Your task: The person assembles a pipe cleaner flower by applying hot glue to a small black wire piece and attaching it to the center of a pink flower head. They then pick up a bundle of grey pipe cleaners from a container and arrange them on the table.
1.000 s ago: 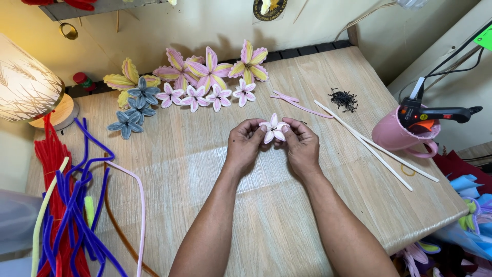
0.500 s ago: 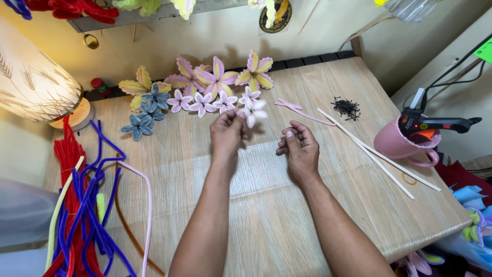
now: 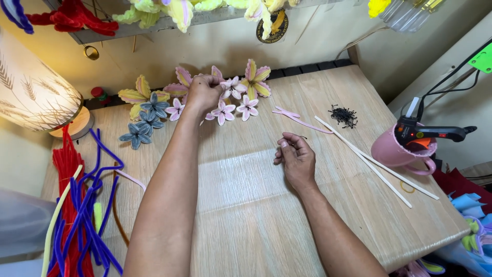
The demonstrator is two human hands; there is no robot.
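Lamp: a patterned lamp shade (image 3: 31, 95) stood at the upper left of the frame, lit, on a round base.
Pipe cleaners: a loose heap of red, blue and yellow pipe cleaners (image 3: 82, 215) lay along the left edge of the wooden table (image 3: 246, 215).
Blue flowers: three small blue flowers (image 3: 143, 115) lay left of centre near the table's far edge.
Left hand: the left hand (image 3: 204, 92) was stretched to the upper centre of the frame, fingers curled down among the flowers (back of hand to the camera); whether it gripped anything could not be told.
Pink flowers: the small pink-and-white flowers (image 3: 230, 100) lay in a cluster at the upper centre, touching or just beside the left hand's fingers; larger yellow-and-pink lilies (image 3: 253, 77) lay behind them against the wall.
Right hand: the right hand (image 3: 296, 159) rested at mid-frame on the table, fingers loosely curled inward, thumb against forefinger; nothing could be seen held between them.
Pink strips: two thin pink strips (image 3: 297, 117) lay right of the flowers.
Black bits: a small heap of black bits (image 3: 343, 115) lay further right.
White sticks: two long white sticks (image 3: 374, 164) ran diagonally towards the lower right.
Mug: a pink mug (image 3: 397, 151) stood near the right edge, holding a black glue gun (image 3: 430, 134).
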